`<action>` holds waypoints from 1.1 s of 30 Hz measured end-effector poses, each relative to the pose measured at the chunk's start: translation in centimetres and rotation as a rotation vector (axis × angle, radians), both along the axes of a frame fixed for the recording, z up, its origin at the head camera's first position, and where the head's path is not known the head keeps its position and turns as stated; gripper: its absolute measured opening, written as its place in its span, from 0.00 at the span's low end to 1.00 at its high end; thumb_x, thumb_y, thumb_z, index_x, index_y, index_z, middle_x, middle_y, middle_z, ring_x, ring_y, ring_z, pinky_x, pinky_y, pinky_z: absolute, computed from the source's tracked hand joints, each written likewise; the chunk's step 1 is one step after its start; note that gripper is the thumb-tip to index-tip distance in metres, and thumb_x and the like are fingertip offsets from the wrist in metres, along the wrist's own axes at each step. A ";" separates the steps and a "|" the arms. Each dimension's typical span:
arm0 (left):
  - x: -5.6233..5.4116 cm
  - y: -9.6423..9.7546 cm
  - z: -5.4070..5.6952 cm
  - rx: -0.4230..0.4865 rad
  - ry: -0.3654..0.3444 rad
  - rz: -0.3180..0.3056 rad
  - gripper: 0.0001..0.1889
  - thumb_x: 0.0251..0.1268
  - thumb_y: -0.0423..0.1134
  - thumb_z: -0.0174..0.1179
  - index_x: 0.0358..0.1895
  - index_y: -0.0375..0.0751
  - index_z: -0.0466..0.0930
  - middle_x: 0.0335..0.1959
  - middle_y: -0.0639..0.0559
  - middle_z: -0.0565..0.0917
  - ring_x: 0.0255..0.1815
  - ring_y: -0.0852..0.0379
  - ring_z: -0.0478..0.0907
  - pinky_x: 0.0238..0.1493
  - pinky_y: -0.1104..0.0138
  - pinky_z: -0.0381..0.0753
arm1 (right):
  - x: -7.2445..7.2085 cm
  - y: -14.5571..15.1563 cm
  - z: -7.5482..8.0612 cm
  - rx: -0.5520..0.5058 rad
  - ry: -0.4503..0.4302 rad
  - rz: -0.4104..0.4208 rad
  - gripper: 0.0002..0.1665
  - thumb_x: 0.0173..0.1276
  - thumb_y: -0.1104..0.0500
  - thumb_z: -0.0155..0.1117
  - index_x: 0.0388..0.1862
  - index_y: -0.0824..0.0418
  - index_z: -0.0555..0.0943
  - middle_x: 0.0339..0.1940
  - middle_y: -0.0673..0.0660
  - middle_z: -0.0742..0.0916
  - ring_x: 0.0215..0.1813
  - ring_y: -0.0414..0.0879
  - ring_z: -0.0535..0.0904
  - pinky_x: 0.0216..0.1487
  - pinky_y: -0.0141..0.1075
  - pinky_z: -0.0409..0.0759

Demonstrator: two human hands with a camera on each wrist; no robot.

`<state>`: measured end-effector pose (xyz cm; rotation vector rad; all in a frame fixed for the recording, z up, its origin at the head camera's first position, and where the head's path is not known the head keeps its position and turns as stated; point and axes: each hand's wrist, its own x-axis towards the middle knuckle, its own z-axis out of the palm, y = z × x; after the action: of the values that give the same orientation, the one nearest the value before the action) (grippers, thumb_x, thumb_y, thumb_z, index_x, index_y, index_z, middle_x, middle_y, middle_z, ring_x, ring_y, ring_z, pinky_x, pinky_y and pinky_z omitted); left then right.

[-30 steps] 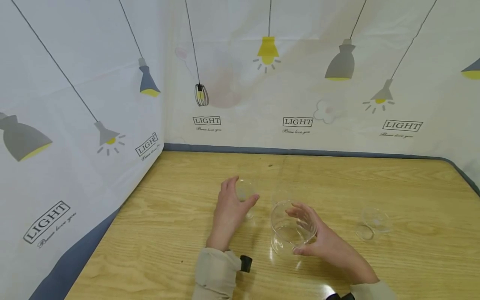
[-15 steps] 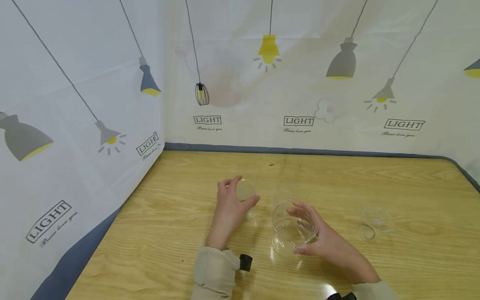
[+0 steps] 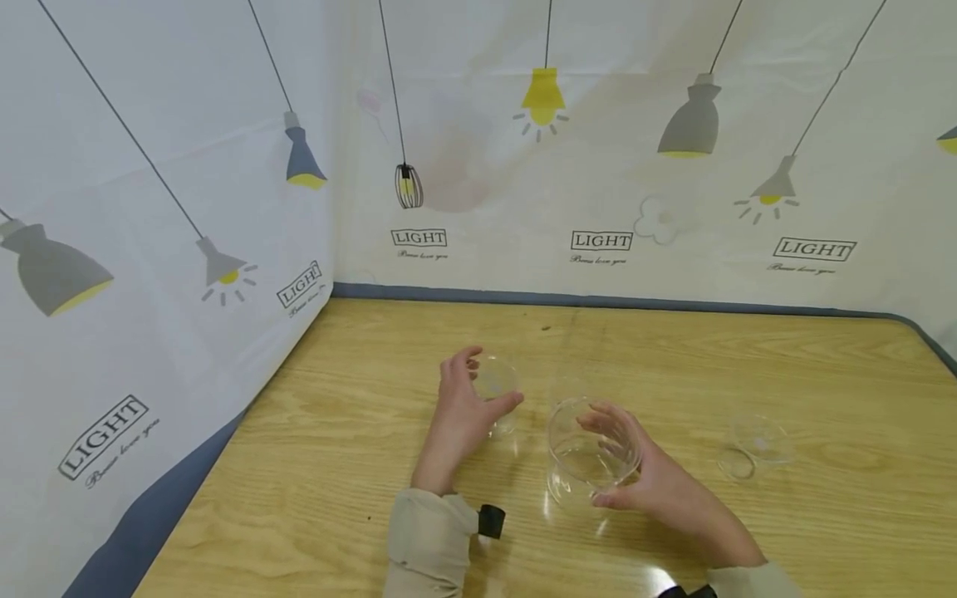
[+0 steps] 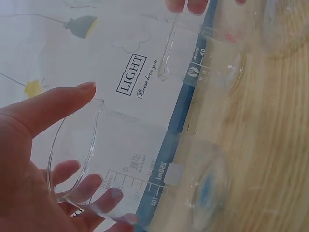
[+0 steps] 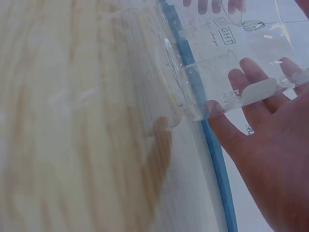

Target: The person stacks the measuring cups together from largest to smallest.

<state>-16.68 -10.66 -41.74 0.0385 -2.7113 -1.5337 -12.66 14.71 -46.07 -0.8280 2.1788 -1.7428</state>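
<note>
Large beaker (image 3: 579,457), clear and wide-mouthed, seems to stand on the table (image 3: 351,415) with its long axis upright and its rim uppermost; our right hand (image 3: 650,475) is the nearer one, wrapped about it from the side of the right edge, fingers along the far wall and thumb along the near; we take it as clamped on the vessel, though how firmly we cannot tell. We judge that a move turns on the slant between the two held vessels; from the large beaker, the 250 ml beaker (image 3: 501,379) lies toward the far left corner of the table, upright too and not touching it; our left hand (image 3: 465,409) curls round this one from the side of the left edge, thumb and fingers clasped about its upper part. Between the hands, nearer the far edge than the large beaker, we make out a small beaker (image 4: 219,63) marked 40, faint from above; neither hand seems to touch it; toward the right edge we see an outlying beaker (image 3: 763,440), well apart from our right hand.
</note>
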 end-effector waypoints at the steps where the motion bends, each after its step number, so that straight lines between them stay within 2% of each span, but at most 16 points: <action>1: 0.0 0.0 0.0 0.016 -0.001 -0.002 0.44 0.43 0.55 0.67 0.64 0.51 0.52 0.56 0.50 0.60 0.57 0.53 0.61 0.50 0.57 0.69 | 0.0 0.0 0.0 0.001 0.002 -0.001 0.58 0.48 0.65 0.71 0.70 0.51 0.45 0.65 0.56 0.63 0.66 0.55 0.54 0.59 0.24 0.56; 7: -0.4 -0.2 0.0 0.097 -0.042 -0.007 0.47 0.41 0.54 0.69 0.65 0.50 0.50 0.60 0.51 0.62 0.61 0.49 0.60 0.54 0.53 0.66 | -0.2 0.1 0.0 0.011 0.029 -0.008 0.58 0.47 0.64 0.71 0.70 0.52 0.45 0.65 0.56 0.63 0.66 0.55 0.55 0.60 0.26 0.57; 16: -0.9 -0.4 -0.1 0.160 -0.057 -0.043 0.48 0.41 0.55 0.69 0.64 0.51 0.49 0.61 0.56 0.62 0.64 0.54 0.57 0.56 0.52 0.64 | -0.6 0.2 0.4 -0.007 0.045 -0.018 0.59 0.46 0.65 0.72 0.70 0.50 0.46 0.65 0.56 0.63 0.66 0.47 0.56 0.60 0.25 0.57; 20: -1.1 -0.5 -0.2 0.223 -0.069 -0.061 0.47 0.40 0.55 0.69 0.63 0.54 0.48 0.62 0.59 0.62 0.65 0.55 0.55 0.56 0.53 0.64 | -0.6 0.2 0.5 -0.002 0.059 -0.026 0.59 0.46 0.64 0.72 0.70 0.50 0.45 0.65 0.57 0.63 0.66 0.48 0.56 0.60 0.26 0.58; 22: -1.1 -0.5 -0.3 0.253 -0.079 -0.072 0.48 0.39 0.56 0.69 0.63 0.54 0.47 0.62 0.60 0.61 0.65 0.56 0.54 0.56 0.52 0.63 | -0.6 0.2 0.5 0.003 0.061 -0.031 0.59 0.46 0.63 0.72 0.70 0.50 0.45 0.65 0.57 0.63 0.66 0.50 0.56 0.61 0.30 0.59; 28: -1.0 -0.6 -0.8 0.317 -0.119 -0.075 0.48 0.39 0.56 0.68 0.62 0.54 0.45 0.63 0.62 0.60 0.65 0.51 0.56 0.57 0.50 0.60 | -0.5 0.1 0.3 0.003 0.067 -0.039 0.59 0.44 0.61 0.73 0.69 0.54 0.46 0.64 0.60 0.64 0.65 0.56 0.56 0.60 0.49 0.57; 33: -0.6 -0.9 -1.5 0.353 -0.140 -0.085 0.48 0.41 0.54 0.68 0.62 0.54 0.44 0.64 0.59 0.59 0.66 0.50 0.54 0.58 0.48 0.58 | 0.0 0.1 -0.2 -0.005 0.093 -0.036 0.59 0.44 0.62 0.73 0.69 0.56 0.46 0.63 0.62 0.64 0.64 0.60 0.57 0.59 0.48 0.59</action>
<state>-17.30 -11.52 -43.26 0.0388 -2.5312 -2.0907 -12.65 14.79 -46.27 -0.8933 2.2632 -1.7606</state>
